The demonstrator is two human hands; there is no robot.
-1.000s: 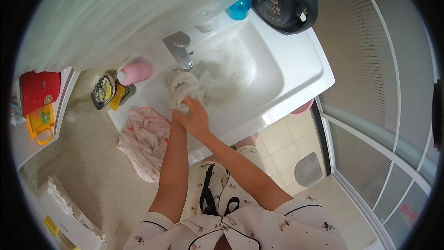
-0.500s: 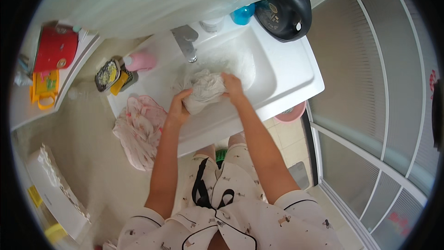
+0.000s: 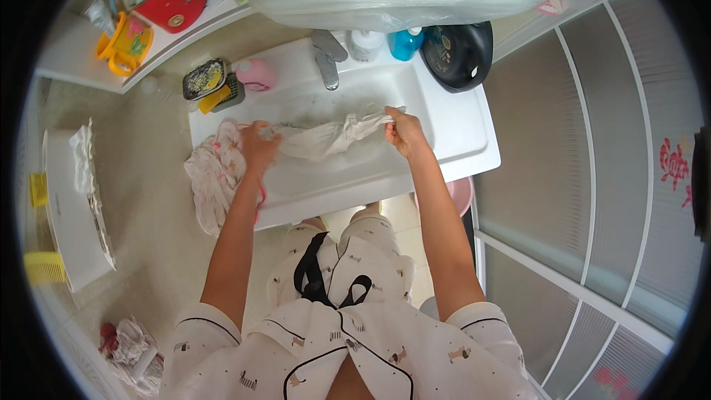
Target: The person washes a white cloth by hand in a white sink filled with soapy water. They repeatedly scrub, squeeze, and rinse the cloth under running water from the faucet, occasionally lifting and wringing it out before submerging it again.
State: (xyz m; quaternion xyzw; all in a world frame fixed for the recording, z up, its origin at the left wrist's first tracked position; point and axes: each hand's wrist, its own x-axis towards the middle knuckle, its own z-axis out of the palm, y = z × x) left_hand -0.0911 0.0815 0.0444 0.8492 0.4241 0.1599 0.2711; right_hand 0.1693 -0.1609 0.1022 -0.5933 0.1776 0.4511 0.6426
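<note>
A wet whitish cloth [image 3: 326, 139] is stretched sideways in a loose twist over the white sink [image 3: 463, 130]. Its right end is pinched in my right hand [image 3: 405, 133], with a short tip sticking out past the fingers. My left hand [image 3: 259, 147], slightly blurred, closes round the left end near the basin's left side. Behind the cloth stands the grey faucet [image 3: 327, 63]. A bundle of pale pink patterned fabric [image 3: 215, 178] hangs over the sink's left corner, close to my left wrist.
Along the sink's back are a pink bottle [image 3: 255, 74], a white jar [image 3: 365, 46], a blue bottle [image 3: 406, 44] and a black basin [image 3: 458, 55]. A soap dish [image 3: 205, 80] sits at the left corner. Sliding frosted doors [image 3: 548, 148] stand right; a pink basin [image 3: 461, 196] is below.
The bunched cloth is now drawn out lengthwise between my hands. My left hand has moved left and my right hand right. The whole view has shifted and turned a little.
</note>
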